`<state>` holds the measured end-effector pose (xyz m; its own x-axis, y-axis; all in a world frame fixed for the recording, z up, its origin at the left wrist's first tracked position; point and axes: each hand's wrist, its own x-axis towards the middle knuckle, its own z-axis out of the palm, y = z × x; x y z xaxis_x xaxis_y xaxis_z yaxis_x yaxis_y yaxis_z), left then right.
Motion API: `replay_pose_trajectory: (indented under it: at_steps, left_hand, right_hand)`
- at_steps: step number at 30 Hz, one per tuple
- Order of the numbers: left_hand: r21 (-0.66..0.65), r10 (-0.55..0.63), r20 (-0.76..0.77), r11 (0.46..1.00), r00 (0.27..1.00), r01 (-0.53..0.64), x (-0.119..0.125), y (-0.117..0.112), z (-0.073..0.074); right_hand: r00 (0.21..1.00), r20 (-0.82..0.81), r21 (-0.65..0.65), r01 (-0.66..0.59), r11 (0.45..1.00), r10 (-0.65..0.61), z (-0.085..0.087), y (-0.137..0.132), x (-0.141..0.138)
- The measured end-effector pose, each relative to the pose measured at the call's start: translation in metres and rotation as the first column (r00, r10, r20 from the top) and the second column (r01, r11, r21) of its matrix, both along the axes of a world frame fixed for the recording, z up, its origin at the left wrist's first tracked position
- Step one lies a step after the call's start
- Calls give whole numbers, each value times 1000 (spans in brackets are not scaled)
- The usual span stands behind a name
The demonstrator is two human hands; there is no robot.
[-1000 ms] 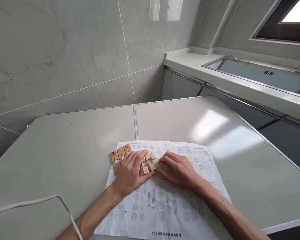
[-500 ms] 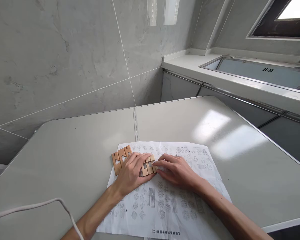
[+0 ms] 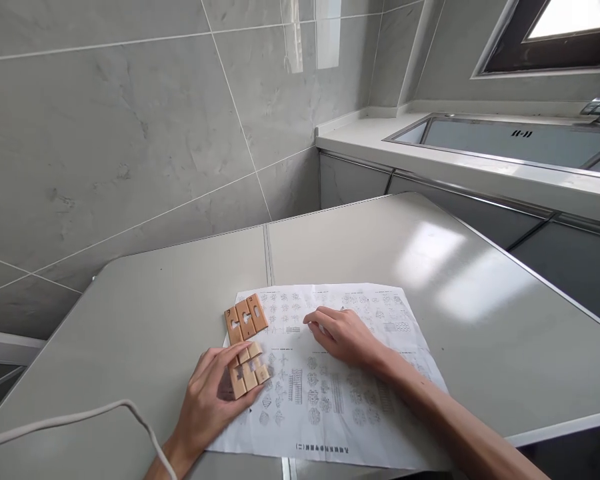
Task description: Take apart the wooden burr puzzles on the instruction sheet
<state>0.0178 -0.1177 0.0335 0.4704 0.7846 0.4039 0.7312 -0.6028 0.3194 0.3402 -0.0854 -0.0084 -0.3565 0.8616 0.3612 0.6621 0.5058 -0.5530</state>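
Observation:
My left hand [image 3: 207,400] grips a cluster of notched wooden puzzle blocks [image 3: 249,373] near the left edge of a printed instruction sheet [image 3: 330,387], fingers curled round them. Three more notched wooden blocks [image 3: 245,318] lie side by side just beyond, at the sheet's top left corner. My right hand [image 3: 343,335] rests on the middle of the sheet with its fingers bent down on the paper, nothing visible in it.
The sheet lies on a grey folding table [image 3: 155,320] with a seam down its middle. A white cable [image 3: 80,413] crosses the near left corner. A tiled wall stands behind; a counter with a steel sink [image 3: 505,143] runs at the right.
My left hand has pulled the cluster of blocks back towards me and to the left, away from the three blocks. My right hand let go of the cluster and stays on the paper.

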Motion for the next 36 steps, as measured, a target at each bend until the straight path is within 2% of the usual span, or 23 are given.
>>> replay_pose_trajectory:
  at_steps: [4,11,15,19,24,27,31,36]
  left_hand:
    - [-32,16,-53,999,998,-18,-20,-5,-5]
    - [-19,-39,-95,999,995,37,-27,2,-8]
    - [-34,22,-41,999,999,-23,-35,9,-12]
    - [-145,177,78,976,981,-164,-38,42,-14]
    - [-303,390,184,896,902,-326,-33,111,-13]
    - [-350,468,240,859,851,-373,-29,136,-13]
    - [-369,502,177,831,846,-416,-25,138,-13]
    - [-275,418,57,879,907,-388,-22,130,-14]
  right_hand:
    - [1000,-1,-22,-16,1000,16,1,0,0]
    - [1000,-21,-68,-13,998,12,2,1,1]
    - [1000,-28,-70,-16,997,15,2,2,0]
    - [1000,-25,-69,-17,997,15,2,2,0]
    - [1000,-18,-67,-14,998,13,0,2,0]
    - [1000,-25,-79,-13,997,11,0,1,0]
    - [999,-32,-97,-14,995,11,0,1,0]
    - [999,-37,-101,-11,995,7,1,0,-1]
